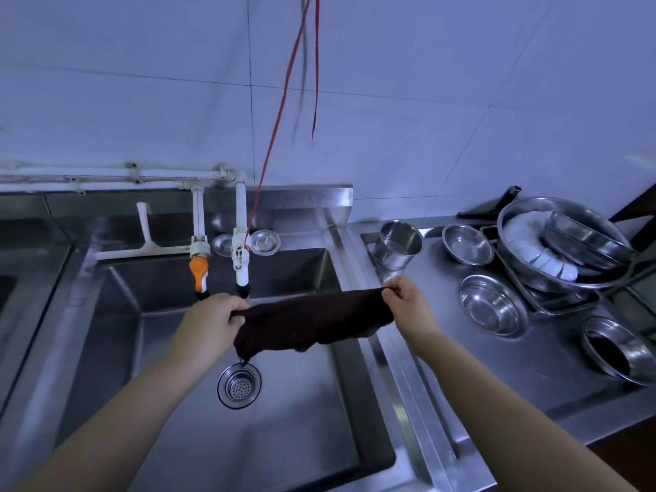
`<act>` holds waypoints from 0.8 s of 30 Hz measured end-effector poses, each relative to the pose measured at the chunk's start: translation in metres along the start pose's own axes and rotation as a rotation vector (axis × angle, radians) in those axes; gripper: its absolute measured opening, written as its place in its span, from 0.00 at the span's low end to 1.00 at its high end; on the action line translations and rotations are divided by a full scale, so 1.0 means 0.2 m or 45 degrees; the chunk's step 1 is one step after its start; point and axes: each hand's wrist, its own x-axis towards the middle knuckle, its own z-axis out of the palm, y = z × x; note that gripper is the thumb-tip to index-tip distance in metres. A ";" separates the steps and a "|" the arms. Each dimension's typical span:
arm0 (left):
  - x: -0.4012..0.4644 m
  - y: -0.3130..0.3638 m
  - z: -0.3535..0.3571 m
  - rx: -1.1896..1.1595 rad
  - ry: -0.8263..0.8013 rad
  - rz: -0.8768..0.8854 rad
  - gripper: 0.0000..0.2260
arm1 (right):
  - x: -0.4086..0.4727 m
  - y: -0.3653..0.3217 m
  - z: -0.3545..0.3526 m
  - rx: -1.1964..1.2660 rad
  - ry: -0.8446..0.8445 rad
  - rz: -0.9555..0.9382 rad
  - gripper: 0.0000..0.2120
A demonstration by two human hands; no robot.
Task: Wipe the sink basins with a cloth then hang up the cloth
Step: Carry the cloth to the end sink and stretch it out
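Observation:
A dark brown cloth is stretched out in the air above the steel sink basin. My left hand grips its left end, fingers curled round the fabric. My right hand pinches its right end near the basin's right rim. The cloth sags between them, and a corner hangs down over the round drain strainer. A red string hangs from above down to the white tap.
An orange-tipped tap stands next to the white one. Two strainer lids lie on the back ledge. On the counter to the right stand a steel pot, several steel bowls and a large basin of dishes. Another basin's edge shows at left.

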 end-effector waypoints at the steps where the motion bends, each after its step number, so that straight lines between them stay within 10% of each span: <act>1: -0.01 -0.02 -0.02 -0.016 -0.021 -0.018 0.07 | -0.01 -0.01 0.01 -0.019 0.002 -0.018 0.07; 9: -0.07 -0.07 -0.09 -1.163 -0.065 -0.398 0.09 | -0.21 -0.13 0.16 0.188 0.046 0.057 0.06; 24: -0.24 0.13 0.01 -1.108 -0.200 -0.092 0.11 | -0.52 -0.34 0.52 0.502 -0.281 -0.044 0.10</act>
